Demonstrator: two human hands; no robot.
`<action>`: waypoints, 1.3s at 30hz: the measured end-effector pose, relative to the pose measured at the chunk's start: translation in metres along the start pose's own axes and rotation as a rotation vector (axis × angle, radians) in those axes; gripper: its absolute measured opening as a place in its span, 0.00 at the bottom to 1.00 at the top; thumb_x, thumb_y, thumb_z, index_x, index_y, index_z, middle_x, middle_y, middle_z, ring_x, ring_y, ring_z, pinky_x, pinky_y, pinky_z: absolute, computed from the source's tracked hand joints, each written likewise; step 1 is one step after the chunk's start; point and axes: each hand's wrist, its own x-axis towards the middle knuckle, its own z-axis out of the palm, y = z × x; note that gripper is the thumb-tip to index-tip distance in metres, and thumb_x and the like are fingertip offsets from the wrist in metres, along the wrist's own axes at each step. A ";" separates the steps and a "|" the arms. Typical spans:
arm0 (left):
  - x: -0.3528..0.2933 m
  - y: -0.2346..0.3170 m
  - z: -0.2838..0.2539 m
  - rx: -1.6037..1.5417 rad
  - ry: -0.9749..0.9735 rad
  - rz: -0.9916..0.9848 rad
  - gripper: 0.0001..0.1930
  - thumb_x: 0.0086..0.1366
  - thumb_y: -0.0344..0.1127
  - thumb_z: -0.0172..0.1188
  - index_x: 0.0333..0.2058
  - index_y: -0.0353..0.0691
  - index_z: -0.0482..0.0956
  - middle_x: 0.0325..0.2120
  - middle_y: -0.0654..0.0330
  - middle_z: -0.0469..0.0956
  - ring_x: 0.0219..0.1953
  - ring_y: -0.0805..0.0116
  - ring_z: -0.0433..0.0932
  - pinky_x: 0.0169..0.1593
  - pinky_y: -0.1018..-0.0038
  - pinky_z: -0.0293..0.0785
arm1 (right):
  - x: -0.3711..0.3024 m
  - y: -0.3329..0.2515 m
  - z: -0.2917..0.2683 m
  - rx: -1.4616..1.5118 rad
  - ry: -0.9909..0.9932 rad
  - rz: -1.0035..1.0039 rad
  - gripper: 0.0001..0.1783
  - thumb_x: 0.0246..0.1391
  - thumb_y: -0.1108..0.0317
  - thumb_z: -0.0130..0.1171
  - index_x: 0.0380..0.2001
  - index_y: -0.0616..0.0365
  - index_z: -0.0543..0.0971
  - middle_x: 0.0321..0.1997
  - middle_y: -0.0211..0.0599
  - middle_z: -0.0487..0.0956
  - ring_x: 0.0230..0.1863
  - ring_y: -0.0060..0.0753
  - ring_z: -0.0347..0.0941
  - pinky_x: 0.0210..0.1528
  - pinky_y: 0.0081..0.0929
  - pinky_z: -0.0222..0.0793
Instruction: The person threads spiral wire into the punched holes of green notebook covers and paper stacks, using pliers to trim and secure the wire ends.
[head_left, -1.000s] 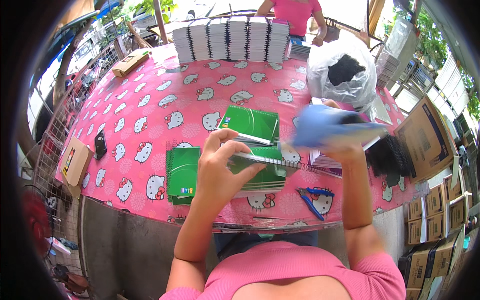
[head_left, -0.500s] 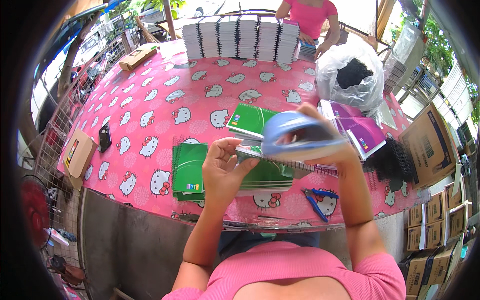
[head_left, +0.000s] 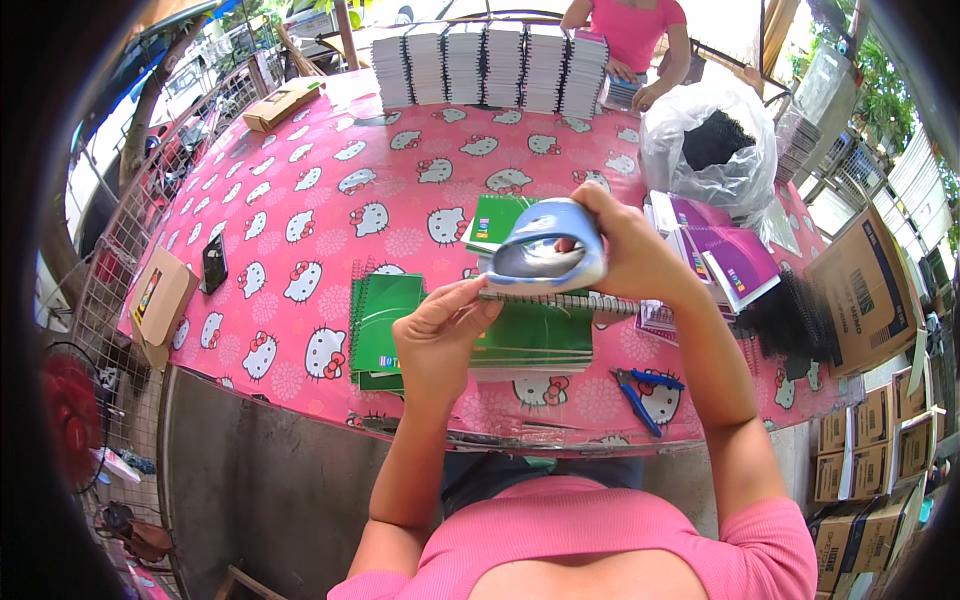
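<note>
My left hand [head_left: 438,335] pinches the end of a spiral-bound notebook [head_left: 590,301], held spine up above a stack of green notebooks [head_left: 535,345]. In my right hand [head_left: 640,245] is a blue-and-white slipper [head_left: 550,218] with a wide looped strap, gripped by its side. Its lower edge is at the notebook's coil, close to my left fingertips; whether it touches is unclear. More green notebooks [head_left: 385,325] lie to the left, and another green notebook [head_left: 490,222] shows behind the slipper. Blue-handled cutting pliers [head_left: 645,392] rest near the table's front edge.
Purple notebooks [head_left: 735,262] and loose black coils [head_left: 785,325] lie on the right, beside a cardboard box [head_left: 860,290]. A plastic bag [head_left: 660,150] of black coils stands behind. Tall notebook stacks [head_left: 485,65] line the far edge near another person [head_left: 640,40]. A phone [head_left: 213,263] lies left.
The slipper has swung left and turned upright in my right hand, nearer my left fingers. My left hand has shifted slightly left, still pinching the notebook.
</note>
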 end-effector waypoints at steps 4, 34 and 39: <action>0.002 0.003 0.002 0.026 0.017 -0.061 0.14 0.55 0.17 0.66 0.42 0.32 0.83 0.39 0.58 0.81 0.40 0.75 0.78 0.43 0.80 0.76 | -0.006 -0.006 -0.006 0.111 -0.127 -0.074 0.27 0.36 0.74 0.69 0.41 0.61 0.68 0.34 0.44 0.79 0.37 0.42 0.78 0.41 0.31 0.71; -0.041 0.001 0.028 0.586 -0.249 0.568 0.12 0.49 0.20 0.72 0.31 0.33 0.78 0.37 0.50 0.81 0.36 0.64 0.81 0.37 0.73 0.79 | -0.237 0.021 0.046 -0.289 0.144 0.569 0.26 0.52 0.65 0.59 0.54 0.61 0.70 0.49 0.51 0.71 0.49 0.53 0.67 0.51 0.46 0.64; -0.045 0.001 0.035 0.588 -0.218 0.594 0.11 0.50 0.18 0.70 0.31 0.32 0.79 0.36 0.49 0.81 0.35 0.63 0.81 0.37 0.73 0.78 | -0.173 -0.048 0.032 -0.046 0.204 0.170 0.27 0.48 0.72 0.59 0.55 0.62 0.71 0.47 0.51 0.73 0.47 0.51 0.71 0.51 0.41 0.68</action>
